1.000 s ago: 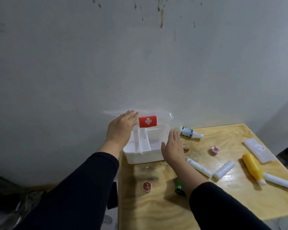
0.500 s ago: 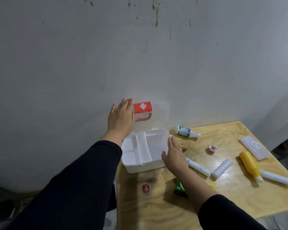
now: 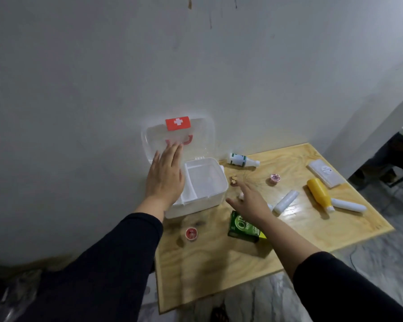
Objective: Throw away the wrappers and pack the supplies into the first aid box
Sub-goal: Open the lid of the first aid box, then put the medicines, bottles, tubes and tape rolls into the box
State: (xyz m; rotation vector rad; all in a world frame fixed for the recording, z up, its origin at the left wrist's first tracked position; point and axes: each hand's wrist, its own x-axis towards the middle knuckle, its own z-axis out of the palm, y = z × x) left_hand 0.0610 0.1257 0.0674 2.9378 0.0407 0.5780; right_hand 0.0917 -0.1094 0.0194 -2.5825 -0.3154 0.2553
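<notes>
First aid box (image 3: 203,182) sits open at the tabletop's (image 3: 219,263) 10 o'clock corner, lid (image 3: 200,135) upright against the wall. My left hand (image 3: 164,180) lies flat over its left compartment, fingers spread, empty. My right hand (image 3: 249,201) hovers open over the tabletop, holding nothing, green box (image 3: 242,226) at its 6 o'clock.

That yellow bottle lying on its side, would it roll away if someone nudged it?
Probably: the yellow bottle looks round and lies flat on the smooth wooden table. Its tapered neck might curve its path. The white tube at its cap could stop it.
</notes>
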